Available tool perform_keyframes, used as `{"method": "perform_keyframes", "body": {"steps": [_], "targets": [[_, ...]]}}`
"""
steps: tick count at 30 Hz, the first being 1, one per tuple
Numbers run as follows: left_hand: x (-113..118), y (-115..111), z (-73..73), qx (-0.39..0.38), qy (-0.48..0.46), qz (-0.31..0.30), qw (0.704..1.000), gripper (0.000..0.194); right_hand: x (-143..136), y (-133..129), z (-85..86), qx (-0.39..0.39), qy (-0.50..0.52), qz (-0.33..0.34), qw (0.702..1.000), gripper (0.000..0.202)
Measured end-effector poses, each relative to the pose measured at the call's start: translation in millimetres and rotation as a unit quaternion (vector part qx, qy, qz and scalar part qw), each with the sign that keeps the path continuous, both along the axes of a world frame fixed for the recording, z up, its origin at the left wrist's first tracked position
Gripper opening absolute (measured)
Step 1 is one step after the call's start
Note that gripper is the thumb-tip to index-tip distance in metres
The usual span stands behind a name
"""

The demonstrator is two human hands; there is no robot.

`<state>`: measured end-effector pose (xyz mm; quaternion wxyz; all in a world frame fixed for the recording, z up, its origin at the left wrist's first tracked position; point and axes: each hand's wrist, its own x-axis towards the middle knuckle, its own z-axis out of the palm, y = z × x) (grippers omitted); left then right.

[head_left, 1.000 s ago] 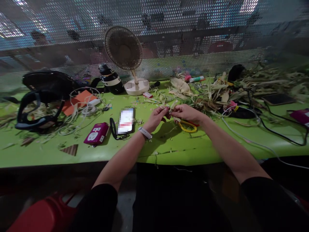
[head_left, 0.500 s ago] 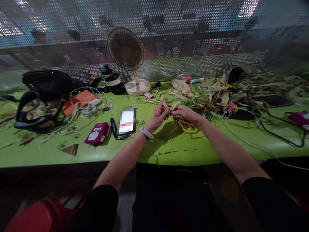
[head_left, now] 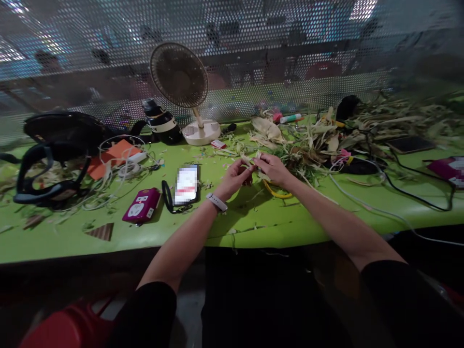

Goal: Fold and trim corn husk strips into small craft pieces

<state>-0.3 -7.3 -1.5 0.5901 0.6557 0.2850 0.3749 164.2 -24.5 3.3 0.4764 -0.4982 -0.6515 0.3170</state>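
Over the green table (head_left: 232, 240), my left hand (head_left: 237, 178) and my right hand (head_left: 271, 169) meet at the fingertips, both pinched closed. Between them is a small pale piece of husk (head_left: 247, 159), gripped by both hands; its lower part is hidden by my fingers. A yellow loop (head_left: 277, 192) lies on the table just below my right hand. Dried husks (head_left: 268, 129) are spread behind my hands, and more stalks and leaves (head_left: 311, 150) lie to the right.
Left of my hands are a phone (head_left: 187, 184), a purple pack (head_left: 142, 206) and a head strap device (head_left: 54, 174). A fan (head_left: 201, 133) and a black bottle (head_left: 165, 126) stand behind. White cable (head_left: 366, 205) and a dark flat device (head_left: 411, 144) lie right.
My right hand has shifted slightly left and tilted over the pale piece, closer to my left hand. The whole view has turned a little, moving the table items slightly left.
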Motion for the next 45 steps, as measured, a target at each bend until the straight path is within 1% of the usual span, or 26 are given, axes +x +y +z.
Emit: {"method": "perform_keyframes", "body": {"steps": [2, 4, 7, 10, 13, 17, 20, 22, 24, 26, 28, 29, 33, 35, 38, 41, 43, 45], "targets": [[-0.1, 1.0, -0.6, 0.009, -0.003, -0.004, 1.0, 0.047, 1.4, 0.9, -0.2, -0.045, -0.005, 0.016, 0.999, 0.04], [0.7, 1.7, -1.6, 0.016, -0.011, -0.006, 1.0, 0.049, 2.7, 2.5, -1.5, -0.065, -0.018, 0.018, 0.998, 0.047], [2.3, 2.0, -3.1, 0.014, -0.009, -0.01, 1.0, 0.051, 2.6, 4.2, -3.8, -0.049, -0.026, 0.004, 0.998, 0.048], [1.4, 2.0, -2.1, -0.006, 0.022, -0.015, 1.0, 0.053, 0.1, 2.6, -3.8, -0.035, -0.029, 0.008, 0.999, 0.045], [-2.1, 2.2, 1.2, -0.018, 0.056, -0.032, 0.998, 0.055, -2.5, -0.7, -1.2, -0.01, -0.064, -0.009, 0.998, 0.042], [-4.3, 2.1, 1.8, -0.009, 0.057, -0.051, 0.997, 0.05, 2.0, -2.4, 4.2, -0.004, -0.097, -0.02, 0.995, 0.039], [-2.1, 0.6, -3.2, -0.009, 0.064, -0.091, 0.994, 0.045, 11.6, -4.0, 11.6, -0.014, -0.09, -0.006, 0.996, 0.039], [-0.3, -0.4, -6.7, -0.007, 0.072, -0.114, 0.991, 0.042, 16.2, -6.2, 16.9, 0.004, -0.088, 0.001, 0.996, 0.042], [0.7, -1.1, -8.6, 0.002, 0.08, -0.113, 0.99, 0.038, 16.6, -8.4, 20.1, 0.008, -0.132, 0.023, 0.991, 0.049], [0.8, -1.4, -9.2, 0.018, 0.095, -0.106, 0.99, 0.037, 13.6, -9.3, 20.2, 0.004, -0.201, 0.048, 0.978, 0.054], [0.4, -1.4, -9.2, 0.031, 0.111, -0.113, 0.987, 0.038, 10.3, -8.4, 18.2, 0.01, -0.244, 0.068, 0.967, 0.053], [0.1, -1.5, -9.2, 0.031, 0.113, -0.119, 0.986, 0.039, 9.4, -7.6, 17.1, 0.012, -0.25, 0.082, 0.965, 0.05], [-2.3, -0.8, -8.7, 0.007, 0.099, -0.125, 0.987, 0.039, 10.9, -4.8, 15.6, 0.018, -0.235, 0.142, 0.961, 0.04], [-4.2, 0.3, -7.9, -0.003, 0.097, -0.13, 0.987, 0.039, 11.2, -4.2, 16.0, 0.046, -0.239, 0.151, 0.958, 0.04], [-6.4, 2.0, -6.1, -0.021, 0.093, -0.155, 0.983, 0.038, 7.8, -4.7, 15.9, 0.09, -0.25, 0.144, 0.953, 0.043], [-6.3, 1.5, -4.6, -0.041, 0.077, -0.178, 0.98, 0.041, 4.4, -7.2, 17.3, 0.102, -0.244, 0.134, 0.955, 0.047], [-5.4, 0.3, -3.7, -0.051, 0.06, -0.167, 0.983, 0.043, 5.9, -9.7, 20.9, 0.092, -0.218, 0.127, 0.963, 0.051], [-4.6, -0.5, -2.8, -0.06, 0.041, -0.135, 0.988, 0.044, 11.2, -11.6, 26.1, 0.074, -0.187, 0.108, 0.974, 0.056]]}}
